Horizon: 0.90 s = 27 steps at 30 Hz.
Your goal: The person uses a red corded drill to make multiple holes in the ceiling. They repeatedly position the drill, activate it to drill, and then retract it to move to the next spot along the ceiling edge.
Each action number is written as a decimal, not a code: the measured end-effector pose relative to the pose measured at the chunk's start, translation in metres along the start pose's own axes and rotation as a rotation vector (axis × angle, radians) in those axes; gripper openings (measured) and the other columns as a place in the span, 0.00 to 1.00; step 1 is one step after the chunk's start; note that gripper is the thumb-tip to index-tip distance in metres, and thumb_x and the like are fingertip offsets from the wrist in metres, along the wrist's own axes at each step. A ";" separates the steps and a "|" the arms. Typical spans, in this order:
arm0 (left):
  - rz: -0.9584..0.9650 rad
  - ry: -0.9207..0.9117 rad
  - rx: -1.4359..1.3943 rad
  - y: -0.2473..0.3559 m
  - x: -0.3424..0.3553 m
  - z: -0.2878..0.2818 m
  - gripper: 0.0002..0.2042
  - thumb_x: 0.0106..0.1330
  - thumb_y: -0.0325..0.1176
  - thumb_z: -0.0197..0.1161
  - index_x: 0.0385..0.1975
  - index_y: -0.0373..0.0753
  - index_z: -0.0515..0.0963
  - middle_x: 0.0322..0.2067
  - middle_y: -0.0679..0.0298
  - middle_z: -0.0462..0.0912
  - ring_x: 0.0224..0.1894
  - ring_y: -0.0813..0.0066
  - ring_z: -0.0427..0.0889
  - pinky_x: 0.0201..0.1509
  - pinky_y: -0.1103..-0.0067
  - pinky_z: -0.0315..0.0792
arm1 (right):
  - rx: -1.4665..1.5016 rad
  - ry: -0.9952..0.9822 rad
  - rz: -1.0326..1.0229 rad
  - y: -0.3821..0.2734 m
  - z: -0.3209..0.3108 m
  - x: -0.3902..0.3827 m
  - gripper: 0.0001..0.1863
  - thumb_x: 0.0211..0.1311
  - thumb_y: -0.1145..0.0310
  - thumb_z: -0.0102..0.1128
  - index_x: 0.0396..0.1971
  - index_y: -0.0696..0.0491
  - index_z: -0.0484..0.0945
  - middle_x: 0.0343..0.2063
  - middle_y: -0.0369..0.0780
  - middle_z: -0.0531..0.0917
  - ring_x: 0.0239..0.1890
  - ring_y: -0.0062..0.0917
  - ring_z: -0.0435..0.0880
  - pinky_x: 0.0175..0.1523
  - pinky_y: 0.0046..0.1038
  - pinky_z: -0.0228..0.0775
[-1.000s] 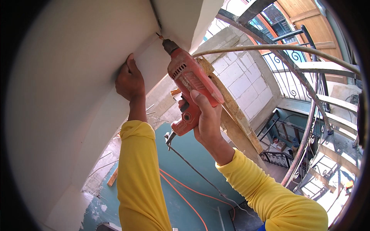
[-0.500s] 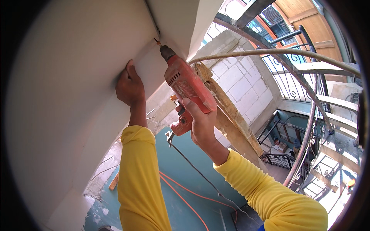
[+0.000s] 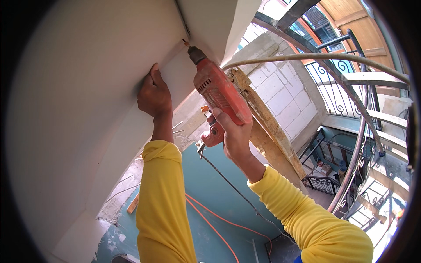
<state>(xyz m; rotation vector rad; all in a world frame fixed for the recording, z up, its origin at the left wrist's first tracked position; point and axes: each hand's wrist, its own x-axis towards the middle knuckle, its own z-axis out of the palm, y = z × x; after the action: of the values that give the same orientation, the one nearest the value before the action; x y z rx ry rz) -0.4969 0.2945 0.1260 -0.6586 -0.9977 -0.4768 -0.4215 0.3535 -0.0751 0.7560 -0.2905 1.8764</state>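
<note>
A white panel fills the left; against it the left hand, fingers curled, any grip impossible to tell; the red drill slants up-left, bit near a dark seam; the right hand has its fingers wrapped round the handle; a rough beam behind.

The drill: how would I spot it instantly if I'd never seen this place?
Start at the pale surface filling the picture's left side, and find the left hand in front of it. Just right of that, the right hand grips the drill, pointed toward the picture's top. Its bulky red body, with a row of dark slots, sets it apart from the yellow sleeves below.
</note>
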 end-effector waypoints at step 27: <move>-0.020 -0.031 0.016 -0.001 0.002 -0.002 0.17 0.73 0.55 0.59 0.34 0.55 0.91 0.22 0.62 0.87 0.24 0.53 0.86 0.28 0.61 0.78 | -0.096 -0.059 -0.060 0.000 0.000 0.018 0.31 0.58 0.77 0.71 0.63 0.59 0.71 0.41 0.40 0.85 0.37 0.20 0.84 0.40 0.23 0.77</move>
<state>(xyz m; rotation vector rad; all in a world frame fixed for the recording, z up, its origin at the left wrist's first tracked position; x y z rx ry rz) -0.4953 0.2925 0.1268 -0.6439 -1.0369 -0.4771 -0.4264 0.3668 -0.0640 0.7478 -0.3882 1.7736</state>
